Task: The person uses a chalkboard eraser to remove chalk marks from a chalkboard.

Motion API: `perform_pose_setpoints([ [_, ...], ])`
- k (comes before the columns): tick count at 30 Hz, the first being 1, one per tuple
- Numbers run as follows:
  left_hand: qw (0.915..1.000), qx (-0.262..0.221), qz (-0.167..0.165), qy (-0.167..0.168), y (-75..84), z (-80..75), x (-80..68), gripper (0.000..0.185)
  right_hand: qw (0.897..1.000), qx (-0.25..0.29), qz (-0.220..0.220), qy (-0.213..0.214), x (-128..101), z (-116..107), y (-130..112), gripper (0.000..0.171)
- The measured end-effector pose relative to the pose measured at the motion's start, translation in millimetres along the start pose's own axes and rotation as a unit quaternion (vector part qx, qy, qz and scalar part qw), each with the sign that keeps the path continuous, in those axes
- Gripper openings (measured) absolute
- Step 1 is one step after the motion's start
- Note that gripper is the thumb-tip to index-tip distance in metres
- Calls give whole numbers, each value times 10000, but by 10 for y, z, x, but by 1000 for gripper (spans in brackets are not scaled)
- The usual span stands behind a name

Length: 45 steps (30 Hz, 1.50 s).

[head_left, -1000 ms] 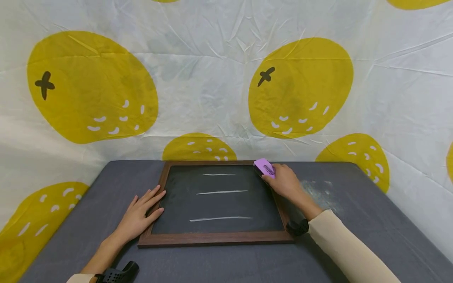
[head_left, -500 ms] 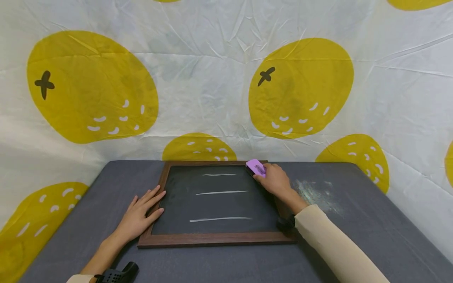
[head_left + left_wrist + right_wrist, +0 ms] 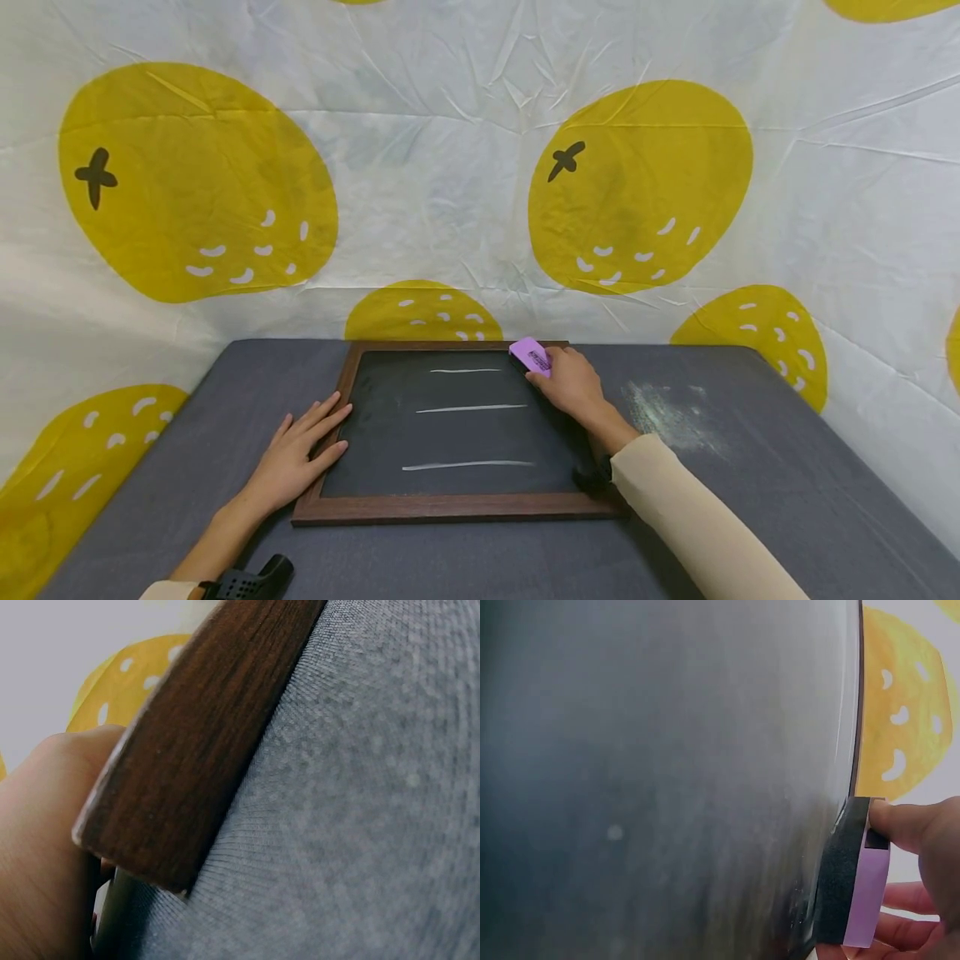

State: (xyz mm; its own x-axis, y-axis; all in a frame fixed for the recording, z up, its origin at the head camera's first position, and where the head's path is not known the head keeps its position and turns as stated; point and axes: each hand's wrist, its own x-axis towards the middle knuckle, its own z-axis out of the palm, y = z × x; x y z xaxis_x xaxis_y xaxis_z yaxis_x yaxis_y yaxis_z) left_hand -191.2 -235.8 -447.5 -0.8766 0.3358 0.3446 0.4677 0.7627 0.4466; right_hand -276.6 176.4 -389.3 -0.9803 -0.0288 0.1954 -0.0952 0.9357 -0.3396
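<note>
A chalkboard (image 3: 465, 437) in a brown wooden frame (image 3: 457, 506) lies on the dark cloth, with three white chalk lines across its middle. My right hand (image 3: 570, 383) grips a purple eraser (image 3: 530, 356) at the board's upper right, to the right of the top line (image 3: 465, 371). In the right wrist view the dark felt of the eraser (image 3: 841, 877) faces the board surface, close to the frame's edge. My left hand (image 3: 294, 458) rests with spread fingers on the left side of the frame. The left wrist view shows part of that hand (image 3: 45, 832) beside the frame corner (image 3: 165, 795).
A dark grey cloth (image 3: 450, 562) covers the table. Pale chalk dust (image 3: 671, 412) marks it to the right of the board. Behind the table hangs a white curtain (image 3: 435, 183) printed with yellow fruit shapes.
My right hand has slid left along the board's top edge with the eraser, nearer the top chalk line. The left hand stays in place, and the three lines look the same.
</note>
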Motion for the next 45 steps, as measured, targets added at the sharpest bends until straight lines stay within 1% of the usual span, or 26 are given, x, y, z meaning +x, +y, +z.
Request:
perform_pose_setpoints([
  [6, 10000, -26, 38, 23, -27, 7, 3, 55, 9995, -78, -295, 90, 10, 15, -51, 59],
  [11, 9999, -68, 32, -86, -45, 13, 13, 56, 9989, -65, -431, 146, 29, 41, -88, 57],
  [19, 9998, -127, 11, -129, -37, 9, 12, 56, 9992, -48, -389, 95, 65, 74, -178, 53],
  [27, 9998, -129, 22, -124, -33, -4, 9, 56, 9980, -99, -560, 268, 62, 111, -298, 43],
  [30, 9999, -91, 39, -133, -35, 4, 17, 56, 9981, -143, -548, 250, 50, 102, -306, 44],
  [35, 9999, -70, 42, -151, -20, 0, 29, 56, 9985, -203, -497, 54, 96, 137, -322, 46],
  [41, 9998, -91, 66, -158, -5, -11, 32, 56, 9977, -370, -564, 96, 99, 195, -413, 42],
  [45, 9998, -106, 85, -150, -7, -16, 24, 56, 9975, -348, -613, 57, 89, 208, -472, 44],
])
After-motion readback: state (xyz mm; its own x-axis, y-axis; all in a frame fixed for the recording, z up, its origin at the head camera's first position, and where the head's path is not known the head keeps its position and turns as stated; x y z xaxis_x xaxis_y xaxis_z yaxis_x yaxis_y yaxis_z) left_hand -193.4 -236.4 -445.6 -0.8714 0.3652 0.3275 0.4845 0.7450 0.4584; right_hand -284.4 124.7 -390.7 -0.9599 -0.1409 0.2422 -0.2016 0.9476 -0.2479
